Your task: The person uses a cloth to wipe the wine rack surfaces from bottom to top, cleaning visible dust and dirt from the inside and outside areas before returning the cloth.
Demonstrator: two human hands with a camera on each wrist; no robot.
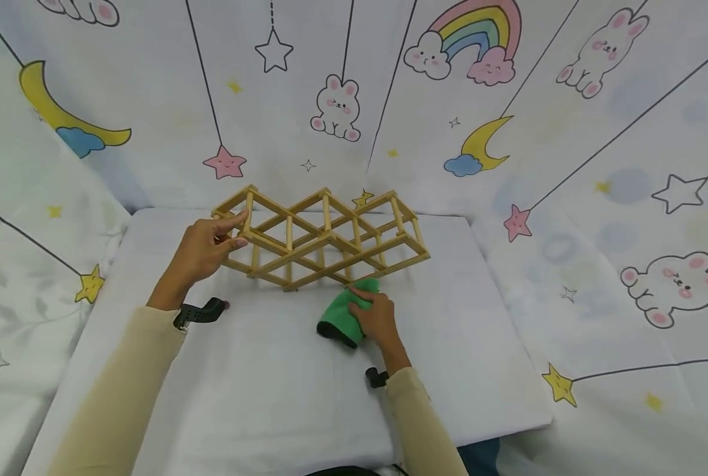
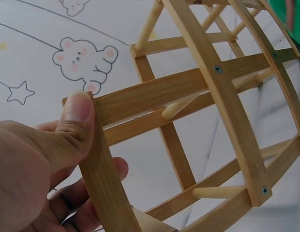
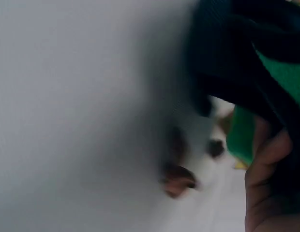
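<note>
A wooden lattice rack (image 1: 326, 236), made of crossed flat slats joined by round dowels, is spread out at the back of the table. My left hand (image 1: 201, 248) grips its left end. Up close in the left wrist view, the thumb (image 2: 76, 121) presses on an end slat (image 2: 106, 179), with fingers curled behind it. Screws show where the slats cross. My right hand (image 1: 380, 320) holds a green cloth (image 1: 343, 314) with a black edge against the rack's lower front slats. The right wrist view is blurred and shows the cloth's dark edging (image 3: 227, 58) bunched beside curled fingers (image 3: 266, 169).
A white-covered table (image 1: 270, 383) lies beneath the rack and both arms. Just behind the rack rises a white fabric backdrop (image 1: 169, 119) printed with bunnies, stars and moons. Black wrist cameras (image 1: 201, 312) are strapped to the wrists.
</note>
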